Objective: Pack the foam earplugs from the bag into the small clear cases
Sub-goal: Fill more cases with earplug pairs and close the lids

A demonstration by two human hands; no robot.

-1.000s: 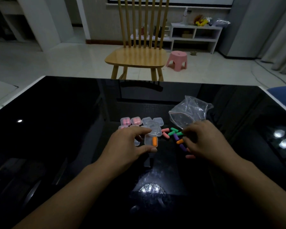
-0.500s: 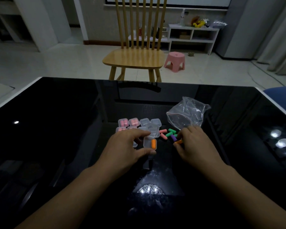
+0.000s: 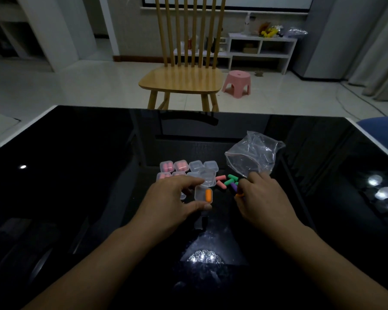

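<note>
1. On the glossy black table [image 3: 81, 180], the left hand [image 3: 173, 202] pinches a small open clear case [image 3: 203, 194] between forefinger and thumb, the case resting just in front of the other cases
2. One orange earplug [image 3: 208, 195] lies inside that held case, on its right side
3. The right hand [image 3: 261, 199] hovers low over the loose earplugs, fingers curled; a bit of orange earplug [image 3: 239, 195] shows at its fingertips, apparently pinched, though the grip itself is hidden under the hand
4. Loose earplugs lie on the table between the two hands: a pink one [image 3: 220, 177], a green one [image 3: 229, 181] and a purple one [image 3: 233, 186], close together and partly overlapping
5. Behind the left hand sits a cluster of clear cases; the leftmost ones [image 3: 167, 166] hold pink earplugs, while those to their right [image 3: 210, 166] look empty
6. The crumpled clear plastic bag [image 3: 253, 153] lies on the table just beyond the right hand, near the loose earplugs
7. Past the far table edge stand a wooden chair [image 3: 182, 79], a pink stool [image 3: 237, 82] and a white shelf unit [image 3: 262, 52]
</note>
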